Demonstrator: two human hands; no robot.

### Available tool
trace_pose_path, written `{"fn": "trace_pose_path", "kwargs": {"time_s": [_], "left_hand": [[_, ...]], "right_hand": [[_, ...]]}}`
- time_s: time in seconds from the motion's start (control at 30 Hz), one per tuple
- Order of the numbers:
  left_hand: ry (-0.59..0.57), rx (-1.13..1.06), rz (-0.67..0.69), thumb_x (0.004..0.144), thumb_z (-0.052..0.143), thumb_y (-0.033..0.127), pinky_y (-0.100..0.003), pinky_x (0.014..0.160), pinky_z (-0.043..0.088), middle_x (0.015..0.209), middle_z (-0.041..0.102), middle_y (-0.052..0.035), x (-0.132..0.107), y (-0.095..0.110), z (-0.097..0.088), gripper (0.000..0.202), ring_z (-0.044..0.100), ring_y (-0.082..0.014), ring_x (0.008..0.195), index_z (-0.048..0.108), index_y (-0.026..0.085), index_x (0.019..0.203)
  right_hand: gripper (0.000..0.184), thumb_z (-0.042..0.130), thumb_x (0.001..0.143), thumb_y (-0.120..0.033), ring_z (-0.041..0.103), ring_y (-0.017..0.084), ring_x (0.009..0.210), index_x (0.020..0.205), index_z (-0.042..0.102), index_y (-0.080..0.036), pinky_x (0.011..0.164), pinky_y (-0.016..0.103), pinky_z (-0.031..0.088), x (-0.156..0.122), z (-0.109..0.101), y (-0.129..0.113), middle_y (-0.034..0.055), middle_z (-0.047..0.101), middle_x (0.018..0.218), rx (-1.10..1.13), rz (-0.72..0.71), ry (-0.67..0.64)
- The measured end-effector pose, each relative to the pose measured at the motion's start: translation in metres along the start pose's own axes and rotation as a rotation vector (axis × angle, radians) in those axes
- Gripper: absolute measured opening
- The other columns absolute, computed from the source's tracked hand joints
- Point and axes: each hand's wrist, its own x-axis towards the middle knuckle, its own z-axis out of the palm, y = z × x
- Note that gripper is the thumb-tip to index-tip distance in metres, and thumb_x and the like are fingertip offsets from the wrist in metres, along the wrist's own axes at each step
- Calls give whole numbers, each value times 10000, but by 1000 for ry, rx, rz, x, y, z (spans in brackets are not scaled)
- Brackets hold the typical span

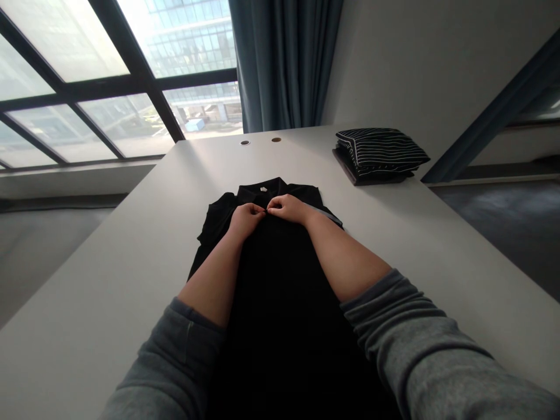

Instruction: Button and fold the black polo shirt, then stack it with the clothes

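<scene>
A black garment (284, 303) with a collar and short sleeves lies spread on the white table, its collar (275, 185) at the far end and a small white label inside the neck. Just below the collar, my left hand (248, 219) pinches the front fabric between thumb and fingers. Close beside it, my right hand (286, 209) also pinches the fabric, and the fingertips of both hands nearly meet. Whether a button sits between them is too small to tell. A thin grey strip shows behind my right wrist.
A folded stack of striped black cloth (380, 151) stands at the table's far right. Two round cable holes are set near the back edge of the white table (144, 245). Beyond it are a blue curtain (284, 64), a wall and a large window (105, 87).
</scene>
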Motion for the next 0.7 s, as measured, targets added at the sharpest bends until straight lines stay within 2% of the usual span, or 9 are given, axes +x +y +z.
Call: {"fn": "trace_pose_path", "kwargs": {"time_s": [0.3, 0.53, 0.7], "left_hand": [[12, -63, -76, 730, 796, 233, -272, 624, 449, 731, 746, -25, -1, 2, -3, 57, 620, -154, 639, 788, 191, 767], [-1, -182, -73, 699, 811, 267, -263, 587, 430, 726, 733, -22, -3, -1, -2, 104, 596, -144, 617, 768, 187, 751], [-15, -153, -41, 697, 804, 255, -263, 588, 426, 733, 731, -23, -2, 1, -3, 99, 595, -140, 623, 759, 181, 745]], "right_hand": [[172, 648, 927, -215, 680, 129, 880, 1006, 786, -149, 809, 209, 466, -1, -3, -4, 36, 770, 981, -4, -31, -40], [176, 621, 922, -212, 656, 129, 889, 1007, 762, -148, 821, 214, 461, 0, -4, -1, 28, 753, 984, 81, -16, -71], [169, 612, 896, -214, 627, 123, 843, 949, 757, -143, 788, 215, 444, 1, -5, -3, 21, 733, 928, 106, 17, -70]]}}
